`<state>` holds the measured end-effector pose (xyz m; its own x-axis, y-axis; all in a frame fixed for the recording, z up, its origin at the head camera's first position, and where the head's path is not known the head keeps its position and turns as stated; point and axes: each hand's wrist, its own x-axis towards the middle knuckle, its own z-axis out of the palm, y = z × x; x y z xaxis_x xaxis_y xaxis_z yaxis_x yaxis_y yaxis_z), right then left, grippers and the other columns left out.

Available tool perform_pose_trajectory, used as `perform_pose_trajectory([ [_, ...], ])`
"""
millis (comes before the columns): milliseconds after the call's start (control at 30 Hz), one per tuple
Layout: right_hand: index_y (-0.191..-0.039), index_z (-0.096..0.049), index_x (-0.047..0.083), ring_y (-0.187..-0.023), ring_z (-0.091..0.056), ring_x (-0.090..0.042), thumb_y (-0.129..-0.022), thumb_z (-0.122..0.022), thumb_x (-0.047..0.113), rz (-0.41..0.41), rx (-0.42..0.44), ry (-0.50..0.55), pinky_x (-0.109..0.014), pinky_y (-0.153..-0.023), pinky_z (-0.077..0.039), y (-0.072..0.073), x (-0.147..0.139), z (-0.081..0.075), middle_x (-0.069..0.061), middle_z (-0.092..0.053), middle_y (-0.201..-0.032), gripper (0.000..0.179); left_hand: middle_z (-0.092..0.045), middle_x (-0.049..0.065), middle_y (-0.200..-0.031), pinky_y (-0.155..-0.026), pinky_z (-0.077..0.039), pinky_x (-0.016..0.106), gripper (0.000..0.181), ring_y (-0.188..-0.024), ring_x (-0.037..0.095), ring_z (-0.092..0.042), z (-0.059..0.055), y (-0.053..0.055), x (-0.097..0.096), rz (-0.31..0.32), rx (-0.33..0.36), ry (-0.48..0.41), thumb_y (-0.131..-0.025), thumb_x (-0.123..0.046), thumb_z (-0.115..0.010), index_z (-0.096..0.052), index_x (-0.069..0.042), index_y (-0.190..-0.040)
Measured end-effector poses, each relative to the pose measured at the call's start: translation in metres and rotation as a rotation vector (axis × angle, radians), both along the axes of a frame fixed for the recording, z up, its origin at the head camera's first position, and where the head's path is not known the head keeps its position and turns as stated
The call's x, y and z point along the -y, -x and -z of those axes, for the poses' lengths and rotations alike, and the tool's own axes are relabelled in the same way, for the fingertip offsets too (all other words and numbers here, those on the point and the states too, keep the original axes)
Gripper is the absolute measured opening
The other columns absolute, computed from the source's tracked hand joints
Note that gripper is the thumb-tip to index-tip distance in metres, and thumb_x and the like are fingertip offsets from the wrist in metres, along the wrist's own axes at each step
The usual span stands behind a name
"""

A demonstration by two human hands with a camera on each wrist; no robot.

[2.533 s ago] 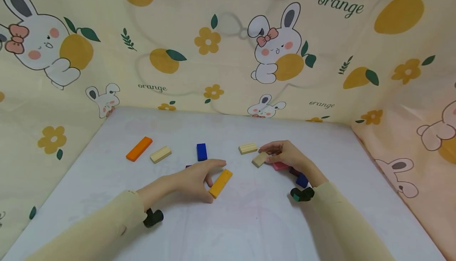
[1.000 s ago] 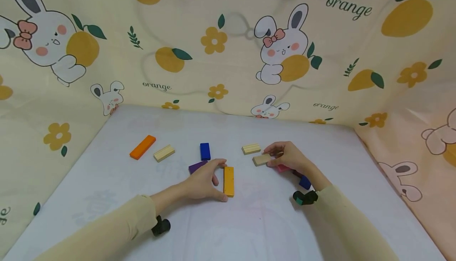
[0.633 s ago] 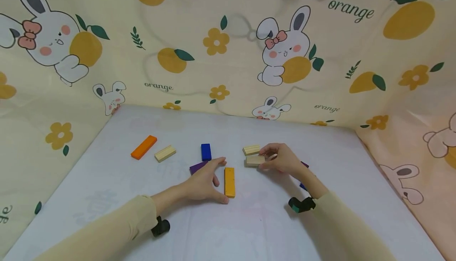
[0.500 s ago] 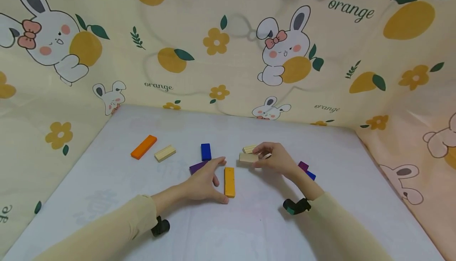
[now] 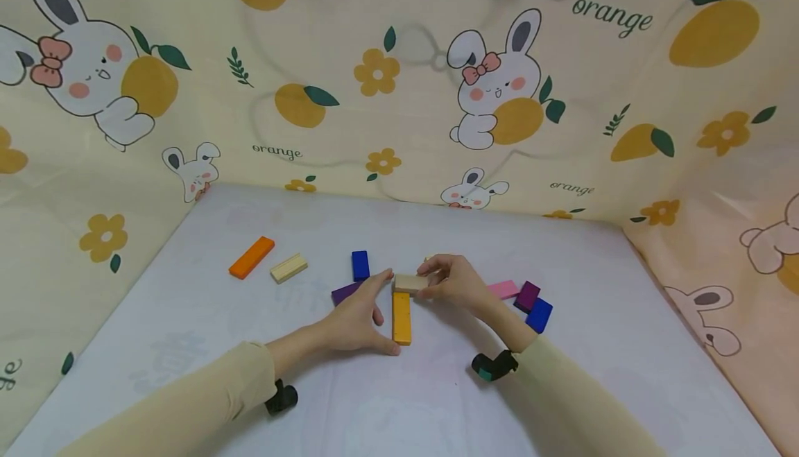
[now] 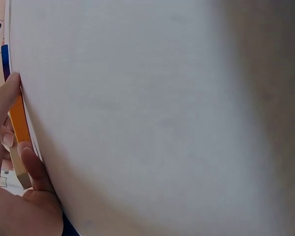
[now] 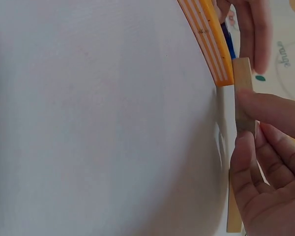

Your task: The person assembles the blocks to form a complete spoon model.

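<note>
My left hand (image 5: 351,320) curves round a yellow wooden block (image 5: 402,320), with the thumb at its near end and the index finger towards its far end. Between thumb and fingertips, my right hand (image 5: 460,283) pinches a plain wooden block (image 5: 409,283). That plain block lies crosswise at the yellow block's far end; in the right wrist view the plain block (image 7: 242,76) meets or nearly meets the striped yellow block (image 7: 206,39). Just behind my left hand are a purple block (image 5: 345,293), partly covered, and a blue block (image 5: 360,265).
An orange block (image 5: 252,257) and another plain block (image 5: 289,268) lie at the left. To the right are pink (image 5: 503,289), dark purple (image 5: 527,296) and blue (image 5: 539,315) blocks. One more plain block is mostly hidden behind my right hand. Printed cloth walls surround the white table (image 5: 437,401).
My right hand has brought the plain block leftwards to the yellow block's far end, uncovering the pink, dark purple and blue blocks. Earlier, my left hand turned the yellow block straighter; it then stays still.
</note>
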<state>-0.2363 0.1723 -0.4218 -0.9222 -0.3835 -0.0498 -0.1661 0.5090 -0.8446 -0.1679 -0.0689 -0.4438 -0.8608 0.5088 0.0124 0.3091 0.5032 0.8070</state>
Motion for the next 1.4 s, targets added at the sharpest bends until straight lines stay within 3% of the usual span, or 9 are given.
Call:
perform_pose_trajectory([
  [233, -0.105, -0.071, 0.01, -0.077, -0.056, -0.024, -0.077, -0.086, 0.011, -0.008, 0.001, -0.022, -0.028, -0.07, -0.049, 0.003, 0.006, 0.004, -0.007, -0.063, -0.093, 0.032, -0.024, 0.005, -0.157, -0.069, -0.051, 0.025, 0.127, -0.08, 0.01, -0.058, 0.0, 0.0, 0.0, -0.006, -0.015, 0.009, -0.065, -0.036, -0.093, -0.01, -0.011, -0.158],
  [467, -0.105, -0.072, 0.011, -0.077, -0.058, -0.024, -0.077, -0.085, 0.009, -0.036, 0.025, -0.006, -0.031, -0.077, -0.052, 0.004, 0.008, 0.008, -0.004, -0.065, -0.099, 0.03, -0.021, 0.002, -0.159, -0.07, -0.052, 0.026, 0.128, -0.082, 0.012, -0.059, 0.0, 0.0, 0.0, 0.006, 0.008, -0.007, -0.066, -0.037, -0.093, -0.009, -0.012, -0.158],
  [567, -0.106, -0.072, 0.01, -0.079, -0.059, -0.025, -0.078, -0.084, 0.007, -0.044, 0.041, 0.01, -0.031, -0.078, -0.052, 0.004, 0.008, 0.007, -0.004, -0.067, -0.101, 0.031, -0.026, 0.003, -0.156, -0.072, -0.052, 0.026, 0.124, -0.084, 0.014, -0.059, -0.005, 0.0, 0.002, 0.021, 0.025, -0.026, -0.068, -0.037, -0.092, -0.011, -0.01, -0.158],
  [767, -0.108, -0.071, 0.007, -0.083, -0.059, -0.026, -0.084, -0.079, 0.005, -0.022, 0.094, 0.052, -0.03, -0.075, -0.055, 0.001, 0.007, 0.007, -0.005, -0.067, -0.105, 0.026, -0.045, 0.005, -0.142, -0.07, -0.052, 0.026, 0.094, -0.081, 0.015, -0.057, -0.018, 0.001, 0.005, -0.009, -0.063, -0.039, -0.077, -0.03, -0.087, -0.034, -0.006, -0.15],
  [933, -0.107, -0.071, 0.008, -0.081, -0.06, -0.026, -0.084, -0.077, 0.004, 0.01, 0.123, 0.08, -0.03, -0.071, -0.054, 0.002, 0.007, 0.008, -0.005, -0.068, -0.101, 0.024, -0.051, 0.008, -0.137, -0.067, -0.051, 0.026, 0.073, -0.074, 0.013, -0.056, -0.023, 0.005, -0.001, -0.005, -0.119, -0.066, -0.081, -0.023, -0.084, -0.048, -0.003, -0.14],
  [1133, -0.108, -0.07, 0.005, -0.08, -0.061, -0.025, -0.085, -0.076, 0.001, 0.019, 0.16, 0.126, -0.028, -0.07, -0.053, 0.003, 0.008, 0.01, -0.007, -0.069, -0.103, 0.024, -0.059, 0.009, -0.125, -0.061, -0.048, 0.026, 0.063, -0.067, 0.012, -0.054, -0.02, 0.008, -0.006, -0.058, -0.118, -0.054, -0.08, -0.021, -0.085, -0.057, -0.001, -0.132],
  [1400, -0.112, -0.068, 0.0, -0.08, -0.06, -0.022, -0.085, -0.074, -0.001, 0.023, 0.189, 0.151, -0.028, -0.069, -0.05, 0.001, 0.008, 0.01, -0.013, -0.068, -0.107, 0.028, -0.062, 0.004, -0.11, -0.062, -0.046, 0.026, 0.059, -0.07, 0.012, -0.053, -0.012, 0.013, -0.008, -0.101, -0.115, -0.046, -0.077, -0.021, -0.086, -0.062, -0.004, -0.128],
])
